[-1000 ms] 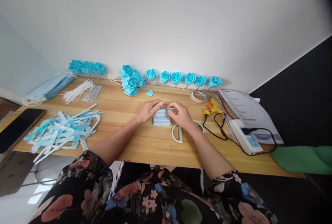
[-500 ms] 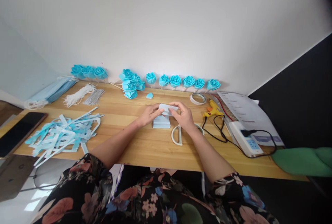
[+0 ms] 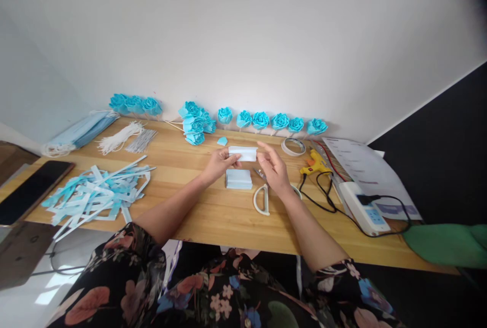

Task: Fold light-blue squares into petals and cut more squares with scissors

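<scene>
The left hand (image 3: 218,166) grips a folded pale piece of fabric (image 3: 246,153) by its left end, thumb laid over the front and fingers behind. The piece is held up lengthwise above the table (image 3: 213,219), with a crease running along it. The right hand (image 3: 274,168) is at the piece's other end, its index finger raised and parted from the thumb; I cannot tell whether the thumb or the curled fingers pinch the edge.

Half a second ago both hands had hold of the piece, and it hid the back part of the stack (image 3: 239,179) of similar pieces. Now the piece is farther back, and the whole top of the stack shows, with a strip of bare wood between the two. A second ago the hands were cupped around the back of that stack and the piece was seen nearly edge-on. The right index finger has lifted away from the fabric since then.

The scissors (image 3: 262,201) lie partly under the right forearm, and a bit of their metal now shows beside the hand. The small blue petal (image 3: 222,141) and the row of blue flowers (image 3: 261,120) against the wall are unchanged.
</scene>
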Available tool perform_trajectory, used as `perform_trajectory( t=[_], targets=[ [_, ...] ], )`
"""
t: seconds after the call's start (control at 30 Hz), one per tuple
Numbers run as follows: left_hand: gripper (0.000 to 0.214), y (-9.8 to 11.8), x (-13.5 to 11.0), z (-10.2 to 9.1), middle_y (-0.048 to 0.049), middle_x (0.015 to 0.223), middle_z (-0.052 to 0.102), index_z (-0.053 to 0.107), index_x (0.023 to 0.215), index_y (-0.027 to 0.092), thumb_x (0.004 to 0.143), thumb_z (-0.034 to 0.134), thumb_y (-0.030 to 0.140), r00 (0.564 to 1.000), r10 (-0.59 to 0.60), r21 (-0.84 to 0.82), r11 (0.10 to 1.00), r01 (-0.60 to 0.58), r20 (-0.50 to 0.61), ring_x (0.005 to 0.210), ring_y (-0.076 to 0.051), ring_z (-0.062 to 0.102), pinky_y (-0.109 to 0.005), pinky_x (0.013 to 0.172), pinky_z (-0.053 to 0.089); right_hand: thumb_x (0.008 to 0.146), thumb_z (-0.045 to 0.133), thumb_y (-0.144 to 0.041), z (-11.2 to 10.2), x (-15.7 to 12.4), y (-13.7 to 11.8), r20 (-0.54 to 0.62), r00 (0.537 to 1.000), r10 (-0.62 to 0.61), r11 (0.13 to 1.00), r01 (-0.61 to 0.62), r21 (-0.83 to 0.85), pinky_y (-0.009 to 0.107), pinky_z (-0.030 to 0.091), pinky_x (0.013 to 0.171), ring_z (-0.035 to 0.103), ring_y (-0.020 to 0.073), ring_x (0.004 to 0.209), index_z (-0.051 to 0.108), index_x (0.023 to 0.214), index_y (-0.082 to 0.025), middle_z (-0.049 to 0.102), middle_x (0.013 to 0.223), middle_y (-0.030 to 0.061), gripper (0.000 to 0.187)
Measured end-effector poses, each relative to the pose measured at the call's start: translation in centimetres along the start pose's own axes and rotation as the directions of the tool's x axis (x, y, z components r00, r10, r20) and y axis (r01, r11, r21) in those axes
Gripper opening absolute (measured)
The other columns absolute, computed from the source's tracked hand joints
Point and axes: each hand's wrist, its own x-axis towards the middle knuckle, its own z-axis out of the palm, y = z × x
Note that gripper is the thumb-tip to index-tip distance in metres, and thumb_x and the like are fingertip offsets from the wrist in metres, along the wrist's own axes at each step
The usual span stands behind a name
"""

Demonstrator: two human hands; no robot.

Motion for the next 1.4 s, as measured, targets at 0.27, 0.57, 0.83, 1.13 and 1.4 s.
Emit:
perform_trajectory(
  t=[0.27, 0.57, 0.83, 1.13, 1.4],
  targets=[
    [0.040, 0.4, -0.3, -0.1, -0.0040, 0.063, 0.067, 0.061, 0.071, 0.013, 0.076, 0.066, 0.053, 0.999, -0.021, -0.066, 0.998, 0.023, 0.035, 0.054, -0.012, 0.058, -0.027, 0.061, 0.048, 0.089, 0.051, -0.028, 0.4, 0.1, 0.8, -0.017, 1.000, -0.018, 0.996, 0.020, 0.091, 0.035, 0.054, 0.082, 0.070, 0.0192, 0.088, 0.059, 0.107, -0.024, 0.072, 0.097, 0.0051, 0.020],
    [0.048, 0.8, -0.5, 0.0, -0.0061, 0.064, 0.069, 0.062, 0.070, 0.011, 0.073, 0.068, 0.059, 0.985, -0.079, -0.081, 0.993, 0.092, 0.153, 0.054, -0.011, 0.059, -0.025, 0.059, 0.046, 0.083, 0.055, -0.023, 0.3, 0.2, 0.8, 0.014, 1.000, -0.002, 0.999, 0.003, -0.054, 0.029, 0.053, 0.072, 0.067, 0.0172, 0.079, 0.070, 0.107, -0.024, 0.072, 0.091, 0.0020, 0.028],
    [0.052, 0.7, -0.4, 0.0, -0.0075, 0.065, 0.068, 0.064, 0.071, 0.010, 0.073, 0.065, 0.062, 0.986, -0.088, -0.063, 0.993, 0.098, 0.143, 0.056, -0.012, 0.059, -0.024, 0.059, 0.045, 0.083, 0.062, -0.034, 0.3, 0.3, 0.8, 0.032, 0.999, -0.035, 0.997, 0.037, -0.074, 0.029, 0.052, 0.067, 0.065, 0.0181, 0.075, 0.074, 0.093, -0.025, 0.070, 0.079, 0.0012, 0.018],
    [0.046, 0.6, -0.4, 0.0, -0.0026, 0.060, 0.065, 0.065, 0.070, 0.011, 0.070, 0.071, 0.057, 0.996, -0.071, -0.056, 0.996, 0.073, 0.048, 0.056, -0.012, 0.057, -0.026, 0.060, 0.047, 0.084, 0.064, -0.039, 0.3, 0.3, 1.1, 0.052, 0.997, -0.064, 0.995, 0.068, -0.075, 0.032, 0.052, 0.072, 0.064, 0.0177, 0.074, 0.072, 0.086, -0.024, 0.069, 0.080, 0.0018, 0.018],
    [0.044, 0.8, -0.6, -0.1, -0.0060, 0.067, 0.069, 0.066, 0.070, 0.012, 0.077, 0.066, 0.055, 0.991, -0.042, -0.014, 0.999, 0.044, 0.124, 0.058, -0.012, 0.057, -0.026, 0.063, 0.047, 0.083, 0.064, -0.043, 0.6, 0.3, 1.0, -0.014, 0.998, 0.065, 0.997, -0.065, 0.030, 0.024, 0.047, 0.054, 0.059, 0.0139, 0.061, 0.067, 0.086, -0.022, 0.061, 0.065, -0.0016, 0.021]
  ],
)
